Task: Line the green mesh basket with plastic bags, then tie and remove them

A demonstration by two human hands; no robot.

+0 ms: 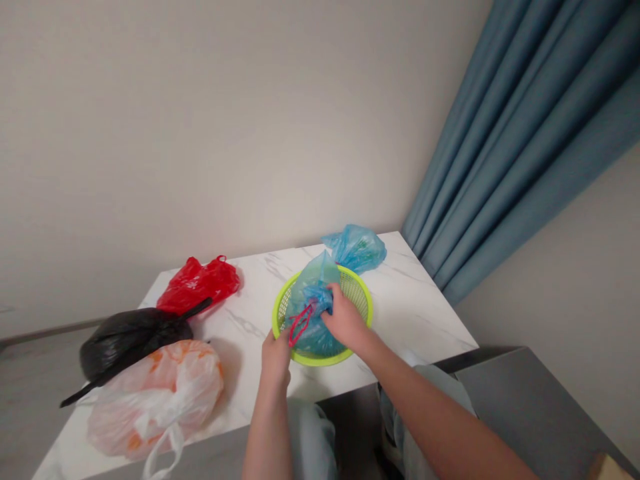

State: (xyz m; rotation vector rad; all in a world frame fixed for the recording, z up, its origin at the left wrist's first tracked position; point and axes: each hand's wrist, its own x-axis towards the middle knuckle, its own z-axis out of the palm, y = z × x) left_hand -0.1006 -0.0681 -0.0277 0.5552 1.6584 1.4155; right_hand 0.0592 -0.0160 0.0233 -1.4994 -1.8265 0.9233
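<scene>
Left hand [276,360] and right hand [345,319] clamped on blue plastic bag [313,340] in lime-green basket [369,310]

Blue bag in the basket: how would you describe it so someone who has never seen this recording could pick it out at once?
On the white marble-patterned table, find the lime-green mesh basket. The translucent blue plastic bag sits in it, between the left hand and right hand. Unlike the other blue bag just beyond the basket's far rim, it has a red loop at its front.
</scene>
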